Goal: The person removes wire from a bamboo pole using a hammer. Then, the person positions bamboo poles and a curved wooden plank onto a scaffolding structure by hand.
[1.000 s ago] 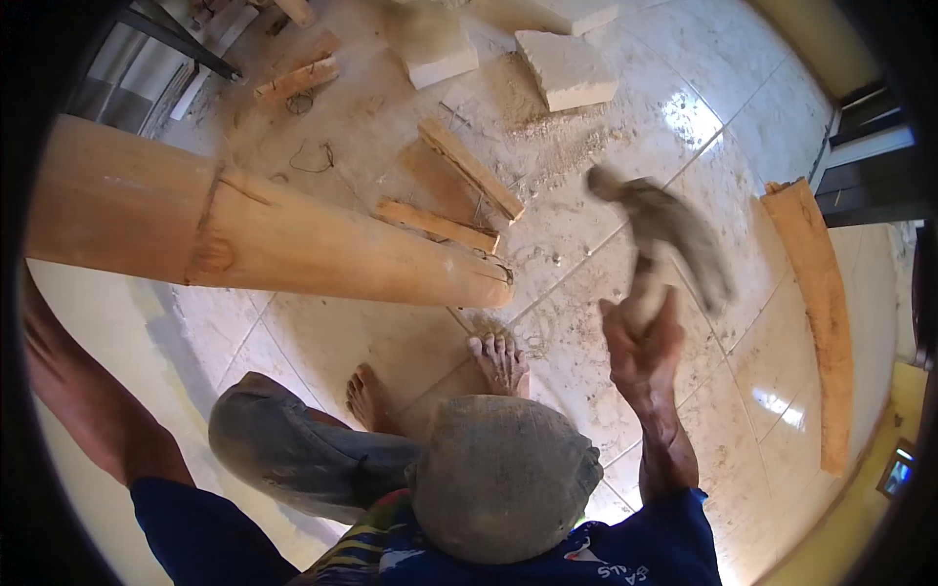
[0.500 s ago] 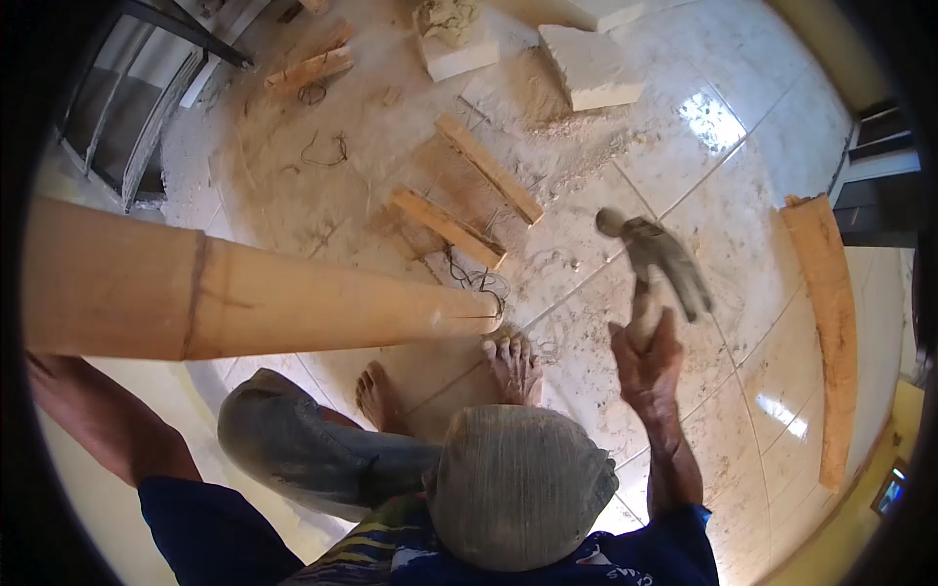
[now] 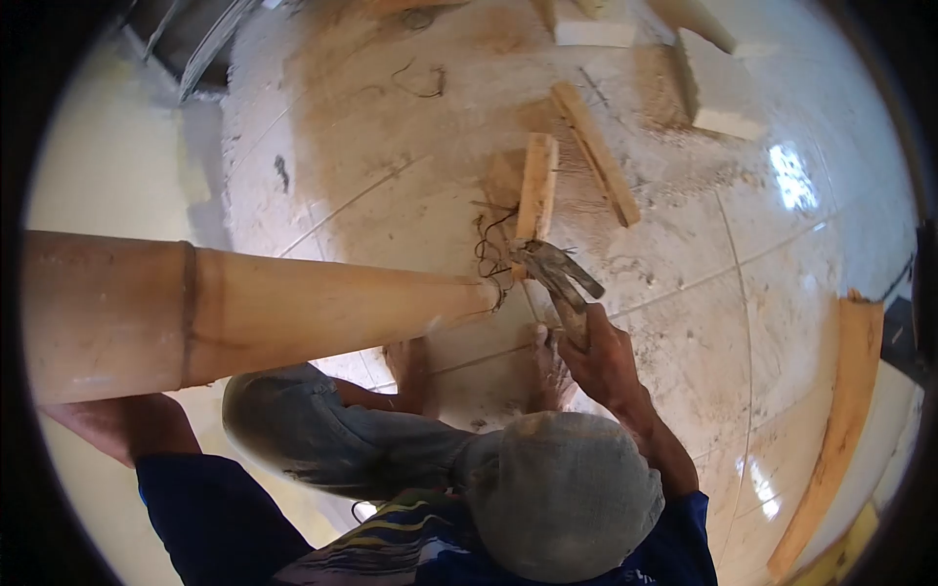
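A claw hammer [image 3: 559, 272] is in my right hand [image 3: 598, 356], its fingers wrapped round the handle. The hammer head is close to the lower end of a short wooden piece [image 3: 537, 186] on the floor and just right of the bamboo's tip; whether it touches either I cannot tell. A thick bamboo pole [image 3: 293, 305] stretches across from the left edge, narrowing to a split-looking end near the wire. Thin dark wire [image 3: 486, 239] lies curled beside that end. My left forearm [image 3: 147, 425] passes under the pole, which hides my left hand.
Another wooden strip [image 3: 596, 156] lies on the dusty tiled floor. White blocks [image 3: 721, 93] are at the far right, and a long curved wooden board [image 3: 835, 430] lies along the right side. My bare feet [image 3: 554, 366] and bent jeans-clad knee [image 3: 293, 420] are below the pole.
My right hand has brought the hammer left, from open floor to the bamboo's end. The nearer wooden piece has turned to point away from me. The whole view has shifted.
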Available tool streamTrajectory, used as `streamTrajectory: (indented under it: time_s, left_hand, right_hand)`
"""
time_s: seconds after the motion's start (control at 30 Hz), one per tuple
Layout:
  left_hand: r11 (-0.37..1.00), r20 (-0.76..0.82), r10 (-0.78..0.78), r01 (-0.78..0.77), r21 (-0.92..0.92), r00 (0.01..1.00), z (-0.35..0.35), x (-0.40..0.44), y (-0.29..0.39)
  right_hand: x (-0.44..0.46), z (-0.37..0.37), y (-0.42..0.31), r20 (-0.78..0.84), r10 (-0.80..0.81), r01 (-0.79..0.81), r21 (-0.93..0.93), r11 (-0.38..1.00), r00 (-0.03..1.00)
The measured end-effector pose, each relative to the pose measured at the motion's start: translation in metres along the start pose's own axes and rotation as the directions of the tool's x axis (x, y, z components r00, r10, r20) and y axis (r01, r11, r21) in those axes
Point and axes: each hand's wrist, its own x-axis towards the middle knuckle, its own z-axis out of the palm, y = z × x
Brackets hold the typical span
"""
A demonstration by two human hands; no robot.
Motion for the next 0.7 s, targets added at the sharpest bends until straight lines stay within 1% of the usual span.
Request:
streamTrajectory:
  time_s: [0.07,0.1,0.13,0.2,0.23,0.3,0.33,0.4,0.43,0.47,0.53,0.57,0.6,0.63,0.67,0.7]
  left_hand:
    - [0.999,0.008,-0.010,0.009,0.044,1.000,-0.006,-0.009,0.001]
    - [0.997,0.016,-0.015,0.014,0.070,1.000,-0.007,-0.012,0.000]
    - [0.996,0.020,-0.014,0.013,0.090,1.000,-0.008,-0.017,0.002]
    - [0.991,0.017,-0.022,0.019,0.132,1.000,-0.015,-0.021,0.003]
    - [0.988,0.024,-0.027,0.023,0.155,0.999,-0.018,-0.023,0.005]
    - [0.980,0.039,-0.025,0.017,0.196,0.999,-0.025,-0.024,0.009]
    - [0.975,0.048,-0.022,0.011,0.221,0.999,-0.027,-0.024,0.012]
    - [0.963,0.087,-0.018,-0.006,0.268,0.996,-0.031,-0.019,0.016]
    - [0.957,0.112,-0.010,-0.023,0.291,0.994,-0.032,-0.016,0.019]
    - [0.949,0.148,-0.002,-0.045,0.314,0.989,-0.034,-0.012,0.023]
    - [0.934,0.195,-0.002,-0.068,0.350,0.981,-0.038,-0.008,0.023]
    - [0.929,0.210,-0.016,-0.063,0.364,0.978,-0.040,-0.003,0.021]
    - [0.920,0.249,0.016,-0.112,0.376,0.968,-0.044,0.003,0.027]
    - [0.909,0.286,0.025,-0.141,0.392,0.958,-0.047,0.006,0.034]
    - [0.899,0.309,0.024,-0.156,0.410,0.951,-0.051,0.010,0.035]
    - [0.886,0.340,0.030,-0.183,0.427,0.940,-0.053,0.013,0.037]
  right_hand:
    - [0.011,0.012,0.001,0.102,-0.011,0.015,-0.037,0.999,0.995]
    - [0.016,0.013,-0.004,0.118,-0.058,0.064,-0.054,0.996,0.991]
    - [0.023,0.014,-0.007,0.135,-0.066,0.074,-0.054,0.996,0.989]
    - [0.036,0.011,-0.021,0.113,-0.187,0.189,-0.010,0.982,0.976]
    - [0.041,0.008,-0.030,0.129,-0.189,0.192,-0.010,0.981,0.974]
    - [0.049,0.004,-0.049,0.103,-0.171,0.173,-0.002,0.985,0.980]
    - [0.051,0.008,-0.045,0.116,-0.183,0.185,-0.006,0.983,0.976]
    - [0.056,0.023,-0.022,0.313,-0.095,0.152,-0.161,0.975,0.945]
    - [0.058,0.037,0.006,0.394,-0.144,0.247,-0.226,0.942,0.908]
    - [0.055,0.044,0.016,0.395,-0.164,0.263,-0.211,0.942,0.904]
    - [0.057,0.051,0.039,0.395,-0.064,0.172,-0.244,0.954,0.916]
    - [0.050,0.060,0.055,0.289,-0.154,0.221,-0.217,0.951,0.945]
    - [0.069,0.053,0.030,0.244,-0.179,0.234,-0.218,0.948,0.953]
    - [0.073,0.042,0.006,0.232,-0.156,0.194,-0.151,0.969,0.960]
    - [0.072,0.030,-0.017,0.254,-0.118,0.144,-0.085,0.986,0.960]
    - [0.076,0.024,-0.029,0.222,-0.194,0.207,-0.038,0.978,0.955]
